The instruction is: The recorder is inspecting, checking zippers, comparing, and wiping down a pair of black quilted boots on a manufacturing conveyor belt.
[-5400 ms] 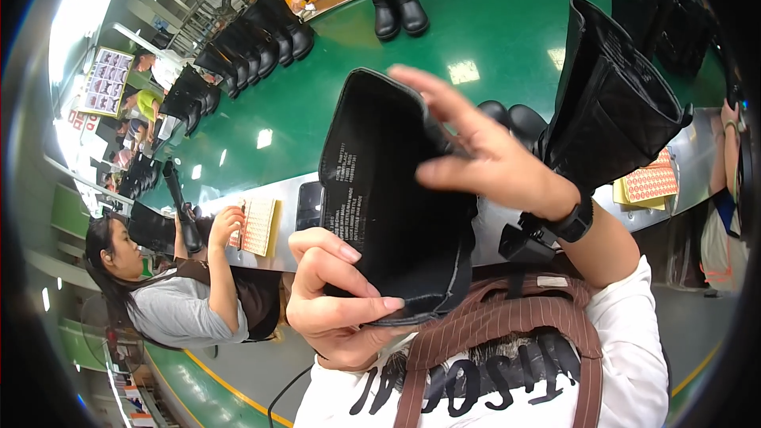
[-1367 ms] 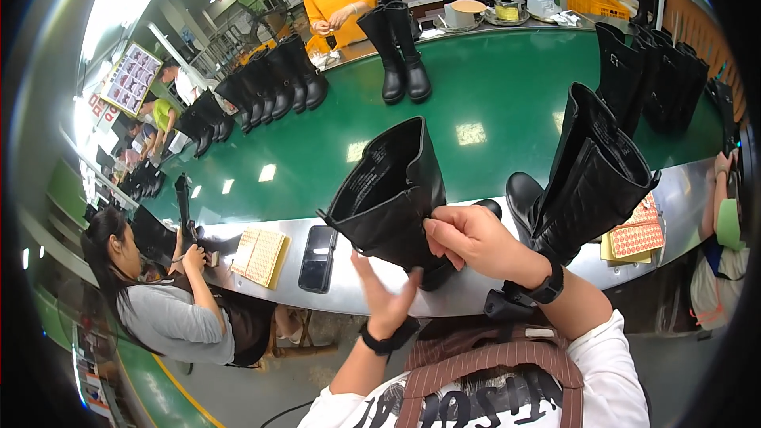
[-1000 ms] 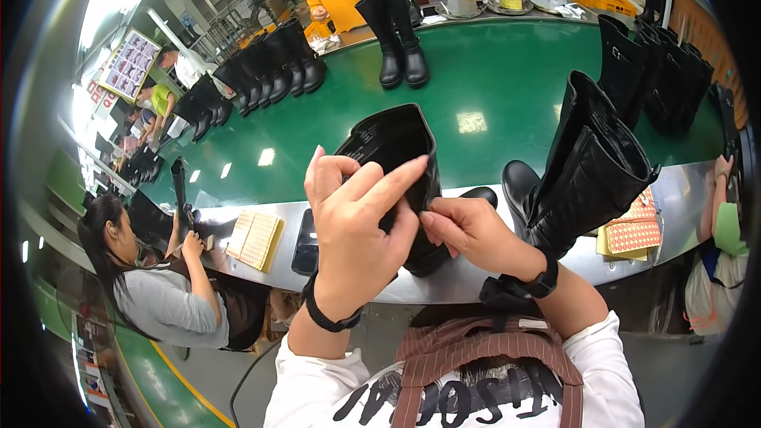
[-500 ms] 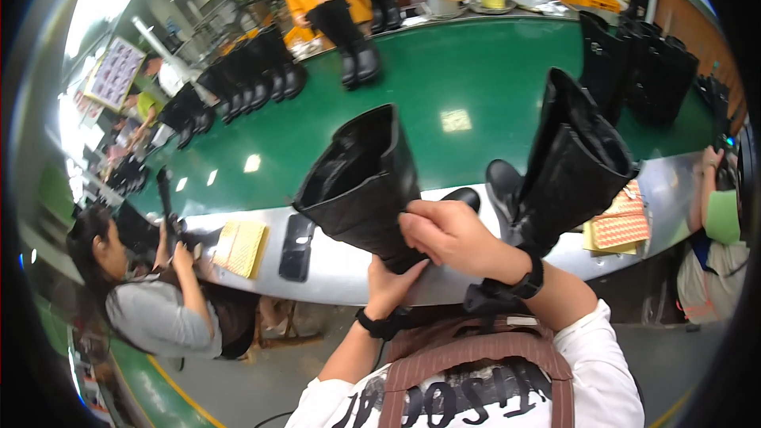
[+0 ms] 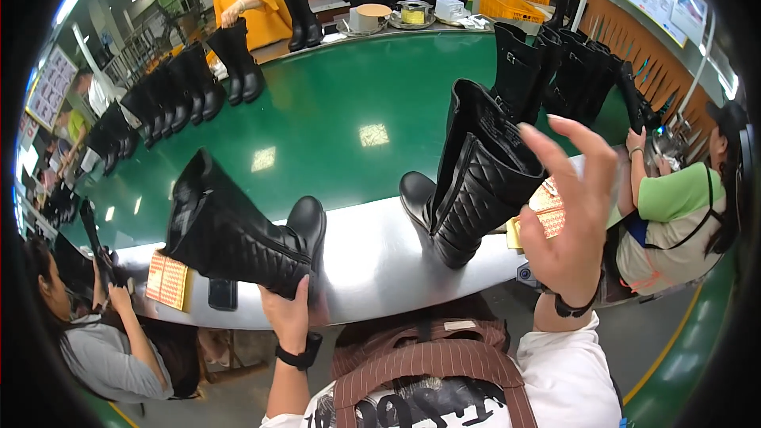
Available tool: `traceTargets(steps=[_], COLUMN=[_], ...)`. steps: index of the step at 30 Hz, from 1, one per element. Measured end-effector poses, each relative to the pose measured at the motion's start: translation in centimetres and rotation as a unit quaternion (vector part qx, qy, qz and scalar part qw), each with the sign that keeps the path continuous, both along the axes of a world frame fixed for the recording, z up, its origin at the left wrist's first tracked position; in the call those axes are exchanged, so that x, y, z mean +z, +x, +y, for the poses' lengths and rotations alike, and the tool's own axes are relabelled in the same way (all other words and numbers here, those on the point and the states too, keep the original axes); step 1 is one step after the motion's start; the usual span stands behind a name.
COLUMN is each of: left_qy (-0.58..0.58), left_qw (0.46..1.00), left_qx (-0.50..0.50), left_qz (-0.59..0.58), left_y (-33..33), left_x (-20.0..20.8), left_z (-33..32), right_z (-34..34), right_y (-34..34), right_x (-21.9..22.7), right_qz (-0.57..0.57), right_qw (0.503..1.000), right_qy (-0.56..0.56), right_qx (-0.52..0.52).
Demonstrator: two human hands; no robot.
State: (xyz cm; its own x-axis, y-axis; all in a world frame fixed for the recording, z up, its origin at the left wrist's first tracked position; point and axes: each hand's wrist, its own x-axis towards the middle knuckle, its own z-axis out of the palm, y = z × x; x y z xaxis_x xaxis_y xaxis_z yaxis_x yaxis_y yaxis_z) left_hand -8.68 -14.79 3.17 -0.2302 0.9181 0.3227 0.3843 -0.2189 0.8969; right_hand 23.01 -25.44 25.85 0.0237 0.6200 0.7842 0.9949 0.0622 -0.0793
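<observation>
My left hand (image 5: 288,313) grips a tall black boot (image 5: 246,250) by its ankle. That boot is tipped so its wide top points to the left and its toe lies to the right, over the metal edge. My right hand (image 5: 567,222) is raised with fingers spread and nothing in it. It is close to the top of a second black boot (image 5: 483,190), which stands on the metal strip with its toe to the left. Quilted stitching shows on the shafts of both boots.
A green table (image 5: 341,127) stretches beyond the metal strip (image 5: 365,261). Rows of black boots (image 5: 182,87) stand at its far left, more boots (image 5: 555,63) at right. A dark phone (image 5: 223,294) and patterned yellow pads (image 5: 168,279) lie near me. Co-workers sit on both sides.
My right hand has let go of the held boot and moved right, opening. The left hand has tilted that boot over to the left. The view has turned rightward.
</observation>
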Motion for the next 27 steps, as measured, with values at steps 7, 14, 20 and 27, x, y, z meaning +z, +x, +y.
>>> traceTargets(steps=[7,14,20,27], left_qy=[0.363,0.155,0.044,0.023], left_qw=[0.919,0.896,0.887,0.865], left_qx=[0.013,-0.407,-0.421,-0.451], left_qz=[0.151,-0.084,-0.186,-0.218], left_y=[1.5,17.1,20.3,19.9], left_x=[3.3,9.5,8.4,8.7], left_z=[-4.0,3.8,6.1,5.6], right_z=[0.9,-0.2,-1.9,3.0], right_y=[0.9,0.3,4.1,2.8], right_x=[-2.2,-3.3,-4.3,-6.8], right_qz=[0.081,0.196,0.385,0.289], right_qw=[0.99,0.97,0.885,0.941], right_qy=[-0.012,0.006,-0.068,0.102], right_qx=[0.112,0.141,0.254,0.141])
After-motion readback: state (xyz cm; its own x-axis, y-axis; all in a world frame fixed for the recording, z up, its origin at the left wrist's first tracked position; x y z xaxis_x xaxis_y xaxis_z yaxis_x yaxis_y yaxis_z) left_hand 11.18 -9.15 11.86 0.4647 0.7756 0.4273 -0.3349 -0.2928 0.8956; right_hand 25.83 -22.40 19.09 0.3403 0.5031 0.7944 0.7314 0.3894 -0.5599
